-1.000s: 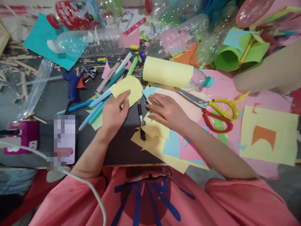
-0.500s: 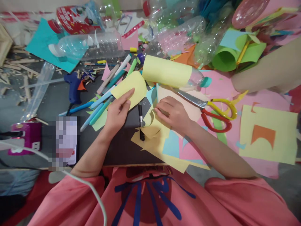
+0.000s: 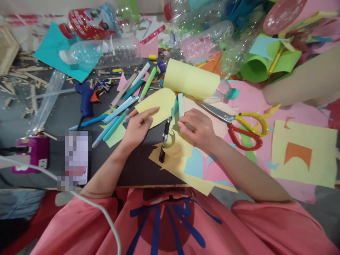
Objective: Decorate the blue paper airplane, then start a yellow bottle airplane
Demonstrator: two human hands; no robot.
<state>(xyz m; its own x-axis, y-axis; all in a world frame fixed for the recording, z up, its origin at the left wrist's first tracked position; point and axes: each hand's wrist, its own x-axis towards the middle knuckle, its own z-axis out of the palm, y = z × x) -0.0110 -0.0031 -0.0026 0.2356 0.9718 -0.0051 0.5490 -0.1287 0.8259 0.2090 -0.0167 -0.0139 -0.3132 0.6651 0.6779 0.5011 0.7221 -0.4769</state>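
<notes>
My left hand (image 3: 138, 128) holds a yellow paper piece (image 3: 156, 102) with a rounded end, its index finger stretched across the top. My right hand (image 3: 198, 128) is curled, fingertips pressed together above yellow paper scraps (image 3: 183, 147); whatever it may pinch is hidden. Just beyond its knuckles a narrow light-blue paper strip (image 3: 180, 104) sticks up. Between the hands lies a black pen (image 3: 166, 131), tilted, its upper end by the yellow piece. Behind them rests a plastic bottle wrapped in yellow paper (image 3: 191, 78). Scissors (image 3: 233, 122) with red and yellow handles lie right of my right hand.
Markers (image 3: 114, 124) and a blue glue gun (image 3: 85, 97) lie to the left, with a phone (image 3: 77, 156) nearer me. Clear bottles (image 3: 106, 51) crowd the back. Another person's arm (image 3: 300, 78) reaches in from the right over pink paper (image 3: 281, 106). A white cable (image 3: 87, 202) crosses the lower left.
My left hand and the yellow piece have moved slightly right, toward my right hand. The pen's upper end has swung right. The whole view has shifted a little.
</notes>
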